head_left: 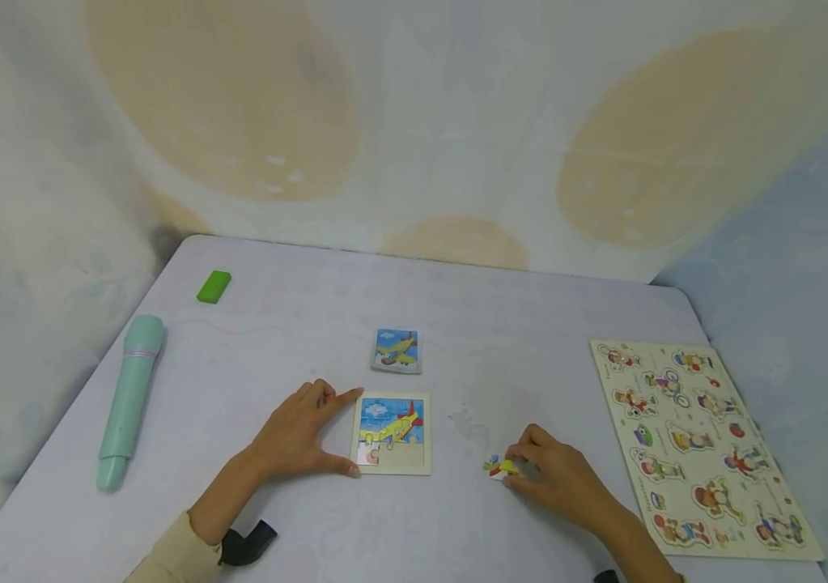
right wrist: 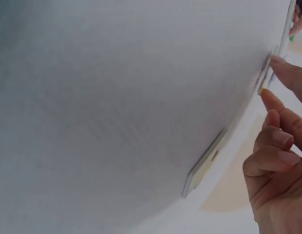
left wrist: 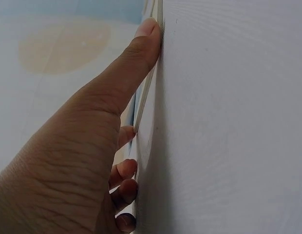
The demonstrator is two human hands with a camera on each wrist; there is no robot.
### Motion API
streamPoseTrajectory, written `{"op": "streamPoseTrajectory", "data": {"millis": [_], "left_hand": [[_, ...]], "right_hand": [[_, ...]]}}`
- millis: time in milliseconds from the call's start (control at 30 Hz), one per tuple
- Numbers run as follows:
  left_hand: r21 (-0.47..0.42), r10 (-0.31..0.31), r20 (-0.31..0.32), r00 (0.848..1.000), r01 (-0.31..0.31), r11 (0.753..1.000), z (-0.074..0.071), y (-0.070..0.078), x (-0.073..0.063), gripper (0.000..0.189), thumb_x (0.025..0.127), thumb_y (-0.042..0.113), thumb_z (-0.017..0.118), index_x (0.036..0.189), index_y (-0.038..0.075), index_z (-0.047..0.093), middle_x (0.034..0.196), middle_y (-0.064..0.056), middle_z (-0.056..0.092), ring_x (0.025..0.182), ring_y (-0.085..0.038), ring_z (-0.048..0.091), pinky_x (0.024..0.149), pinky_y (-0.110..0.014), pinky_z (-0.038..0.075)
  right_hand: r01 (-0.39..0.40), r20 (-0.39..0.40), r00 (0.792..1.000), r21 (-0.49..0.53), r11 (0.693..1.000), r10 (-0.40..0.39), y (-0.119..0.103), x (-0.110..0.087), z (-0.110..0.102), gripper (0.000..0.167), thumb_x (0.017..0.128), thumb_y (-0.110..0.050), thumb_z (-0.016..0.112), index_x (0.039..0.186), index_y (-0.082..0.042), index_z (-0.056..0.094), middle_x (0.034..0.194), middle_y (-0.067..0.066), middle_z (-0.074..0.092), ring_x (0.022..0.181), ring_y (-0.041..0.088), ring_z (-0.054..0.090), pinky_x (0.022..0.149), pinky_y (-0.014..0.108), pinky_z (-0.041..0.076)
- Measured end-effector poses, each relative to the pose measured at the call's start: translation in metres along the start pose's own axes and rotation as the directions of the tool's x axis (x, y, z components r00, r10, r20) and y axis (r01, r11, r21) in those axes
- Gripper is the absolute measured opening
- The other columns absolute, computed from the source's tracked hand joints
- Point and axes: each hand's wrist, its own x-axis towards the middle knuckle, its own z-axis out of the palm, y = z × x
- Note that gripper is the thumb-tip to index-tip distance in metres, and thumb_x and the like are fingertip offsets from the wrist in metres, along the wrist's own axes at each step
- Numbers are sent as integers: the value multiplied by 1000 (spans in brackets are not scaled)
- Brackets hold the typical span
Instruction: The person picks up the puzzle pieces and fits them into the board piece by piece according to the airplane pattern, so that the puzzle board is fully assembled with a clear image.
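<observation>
A small jigsaw puzzle board (head_left: 393,468) with a pale wooden rim lies in the middle of the table. Its airplane picture fills the upper part, while bare wood shows at the lower right. My left hand (head_left: 300,433) holds the board by its left side, index fingertip at the top corner and thumb at the bottom one. Off to the right, my right hand (head_left: 555,478) pinches a yellow, red and white jigsaw piece (head_left: 503,470) between thumb and fingers, close over the table. In the right wrist view the piece (right wrist: 266,74) shows edge-on.
Behind the board lies a small airplane picture card (head_left: 397,351). A large board of cartoon figures (head_left: 705,453) covers the right side. A mint-green tube (head_left: 133,397) lies at the left, with a green block (head_left: 214,287) beyond it. Cloth walls enclose the table.
</observation>
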Motion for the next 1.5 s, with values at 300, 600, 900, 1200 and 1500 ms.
{"op": "streamPoseTrajectory", "data": {"millis": [300, 600, 900, 1200, 1500], "left_hand": [[6, -7, 17, 1000, 7, 1000, 0, -2, 0, 115, 54, 96, 57, 148, 32, 47, 104, 6, 43, 91, -9, 37, 73, -24, 35], [-8, -17, 35, 999, 18, 1000, -1, -1, 2, 115, 54, 96, 57, 149, 32, 46, 102, 7, 41, 90, -9, 36, 73, -24, 34], [-3, -11, 33, 999, 11, 1000, -2, 0, 2, 113, 55, 94, 61, 149, 32, 47, 102, 6, 41, 89, -9, 36, 73, -24, 34], [-7, 7, 11, 1000, -7, 1000, -1, -1, 0, 114, 55, 96, 56, 148, 31, 47, 102, 7, 42, 89, -9, 36, 73, -25, 35], [-11, -1, 12, 1000, 1, 1000, -1, 0, 1, 113, 55, 96, 57, 148, 32, 47, 102, 6, 42, 90, -9, 36, 74, -25, 35]], "right_hand": [[75, -44, 996, 69, 995, -72, -16, 18, 3, 24, 75, -21, 87, 93, -15, 73, 90, -9, 52, 74, 3, 48, 61, 16, 42], [157, 14, 987, 90, 983, -159, -55, 54, 10, 24, 78, -22, 85, 97, -13, 74, 91, -4, 54, 75, 10, 55, 63, 17, 44], [201, 152, 968, 17, 979, -201, -89, 81, 23, 28, 81, -28, 83, 102, -10, 76, 97, -3, 56, 70, 5, 52, 64, 17, 44], [202, 188, 965, -92, 975, -182, -104, 90, 41, 29, 83, -33, 81, 103, -12, 77, 95, -3, 56, 70, 3, 53, 64, 19, 47], [162, 160, 977, -126, 979, -141, -103, 88, 46, 31, 83, -35, 80, 104, -13, 75, 95, -3, 55, 72, 5, 56, 65, 21, 48]]}}
